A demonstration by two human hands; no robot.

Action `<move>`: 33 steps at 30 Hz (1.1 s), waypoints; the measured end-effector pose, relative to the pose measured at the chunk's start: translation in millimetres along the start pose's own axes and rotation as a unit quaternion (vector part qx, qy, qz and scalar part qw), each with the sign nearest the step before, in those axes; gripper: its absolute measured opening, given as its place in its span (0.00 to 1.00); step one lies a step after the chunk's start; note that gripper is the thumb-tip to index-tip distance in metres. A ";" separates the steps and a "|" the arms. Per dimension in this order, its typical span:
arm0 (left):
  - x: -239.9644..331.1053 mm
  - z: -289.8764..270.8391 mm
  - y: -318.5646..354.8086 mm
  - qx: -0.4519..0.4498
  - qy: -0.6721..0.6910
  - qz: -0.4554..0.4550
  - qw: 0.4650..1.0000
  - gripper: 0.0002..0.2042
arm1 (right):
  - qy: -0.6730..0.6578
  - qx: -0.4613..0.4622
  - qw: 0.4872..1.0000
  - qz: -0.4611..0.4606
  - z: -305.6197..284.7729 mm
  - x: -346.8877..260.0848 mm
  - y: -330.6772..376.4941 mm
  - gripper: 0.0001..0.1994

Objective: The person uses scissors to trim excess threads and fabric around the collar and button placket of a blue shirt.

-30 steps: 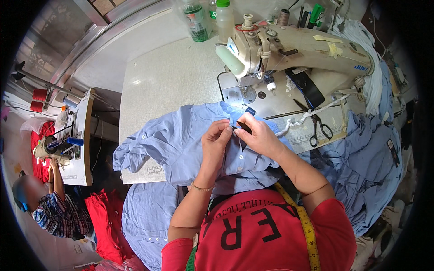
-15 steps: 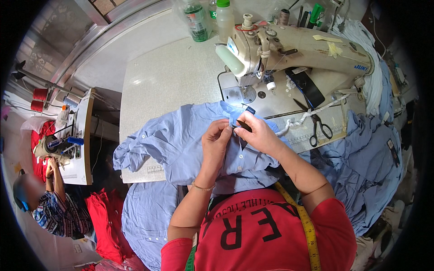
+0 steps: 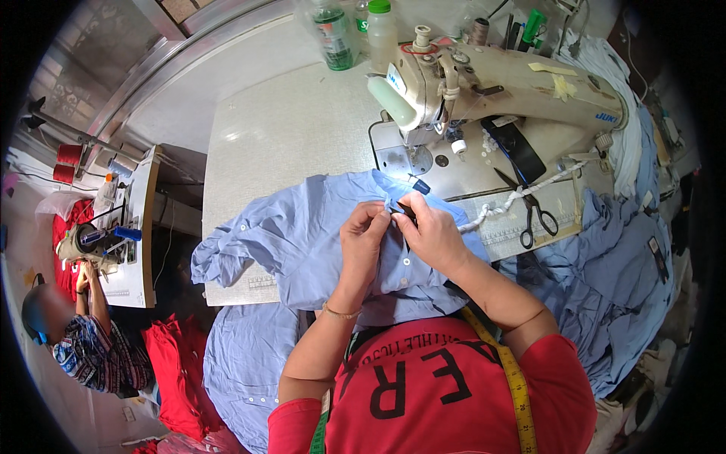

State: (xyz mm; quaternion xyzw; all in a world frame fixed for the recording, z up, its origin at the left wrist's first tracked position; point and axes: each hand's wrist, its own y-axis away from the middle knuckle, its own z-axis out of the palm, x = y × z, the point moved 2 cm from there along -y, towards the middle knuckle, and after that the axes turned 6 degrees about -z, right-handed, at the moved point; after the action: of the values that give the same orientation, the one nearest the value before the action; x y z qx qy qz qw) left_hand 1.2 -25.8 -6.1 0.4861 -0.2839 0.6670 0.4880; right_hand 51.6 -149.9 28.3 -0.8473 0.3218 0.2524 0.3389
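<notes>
Counted one sewing machine (image 3: 529, 85), one pair of scissors (image 3: 532, 204), one blue shirt (image 3: 302, 219) across the tabletop's (image 3: 287, 125) near edge. Left hand (image 3: 364, 231) was pinched closed on the shirt front by the collar; right hand (image 3: 433, 236) was curled nearly closed beside it around one small dark item (image 3: 405, 211), kind unclear. Shirt was light blue, creased, with one dark label (image 3: 420, 186), two white front buttons (image 3: 406, 262) visible.

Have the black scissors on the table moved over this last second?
No. Judged against the sewing machine, the scissors keep the same place and angle; only the whole view has shifted slightly.
</notes>
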 end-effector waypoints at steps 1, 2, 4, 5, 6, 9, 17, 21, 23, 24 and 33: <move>-2.8 -1.5 -1.2 -0.002 -0.011 0.008 1.000 0.03 | 0.010 0.015 1.000 -0.024 1.2 1.3 -0.3 0.10; -4.1 -2.2 -1.9 -0.004 -0.022 0.015 1.000 0.02 | 0.021 0.030 0.998 -0.047 1.5 1.6 -0.7 0.10; -3.6 -2.1 -2.4 -0.002 -0.024 0.018 1.000 0.02 | 0.042 0.012 0.997 -0.061 0.3 1.2 -1.5 0.09; -3.4 -2.2 -2.6 -0.001 -0.026 0.019 0.999 0.02 | 0.052 0.003 0.996 -0.067 -0.3 1.4 -1.9 0.09; -3.6 -2.6 -2.7 -0.002 -0.030 0.015 0.999 0.02 | 0.067 0.000 0.994 -0.086 -0.7 2.8 -1.9 0.09; -4.3 -4.3 -3.0 -0.006 -0.032 0.004 0.999 0.02 | 0.090 -0.006 0.987 -0.136 -0.8 6.8 -4.3 0.08; -0.9 -2.8 -1.9 -0.012 -0.024 -0.006 1.000 0.02 | 0.104 -0.017 0.981 -0.162 4.1 11.0 -6.8 0.05; -0.6 -3.3 -1.9 -0.017 -0.025 0.001 1.000 0.02 | 0.112 -0.033 0.984 -0.135 1.7 6.8 -7.1 0.04; -1.9 -4.2 -2.8 -0.021 -0.022 -0.002 1.000 0.02 | 0.089 -0.017 0.986 -0.137 1.1 6.9 -7.1 0.05; -2.3 -4.1 -2.9 -0.021 -0.010 -0.008 1.000 0.02 | 0.066 -0.009 0.990 -0.122 0.2 7.9 -7.1 0.06; -4.1 0.9 -1.5 0.014 -0.137 0.097 0.986 0.02 | -0.190 -0.068 0.978 0.055 -11.9 11.6 -13.7 0.07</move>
State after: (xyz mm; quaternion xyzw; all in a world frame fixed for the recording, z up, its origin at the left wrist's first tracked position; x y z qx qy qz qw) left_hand 3.2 -27.5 -9.8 0.5497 -0.3842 0.6424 0.3709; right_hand 71.6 -155.4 34.2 -0.7859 0.2797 0.4481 0.3215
